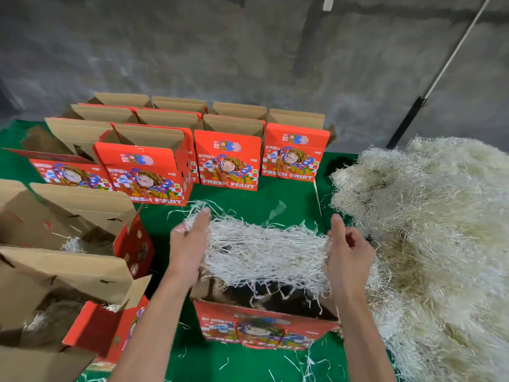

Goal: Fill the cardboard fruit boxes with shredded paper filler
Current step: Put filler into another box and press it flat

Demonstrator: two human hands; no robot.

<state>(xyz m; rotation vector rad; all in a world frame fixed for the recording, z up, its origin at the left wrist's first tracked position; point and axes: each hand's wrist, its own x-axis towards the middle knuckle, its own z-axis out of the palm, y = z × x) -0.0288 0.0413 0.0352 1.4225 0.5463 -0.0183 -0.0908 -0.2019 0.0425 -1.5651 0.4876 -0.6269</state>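
Now filler btwn both hands

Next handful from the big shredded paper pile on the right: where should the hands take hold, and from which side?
Probably take the shredded paper pile at its near-left edge, reaching in from the left, next to the open box. Loose strands there stick out freely and should pull off as a clump. Both hands, left hand and right hand, grip from opposite ends, as with the current bundle.

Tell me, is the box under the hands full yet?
Not yet: the box shows a dark hollow, and the shredded paper is stretched above it.
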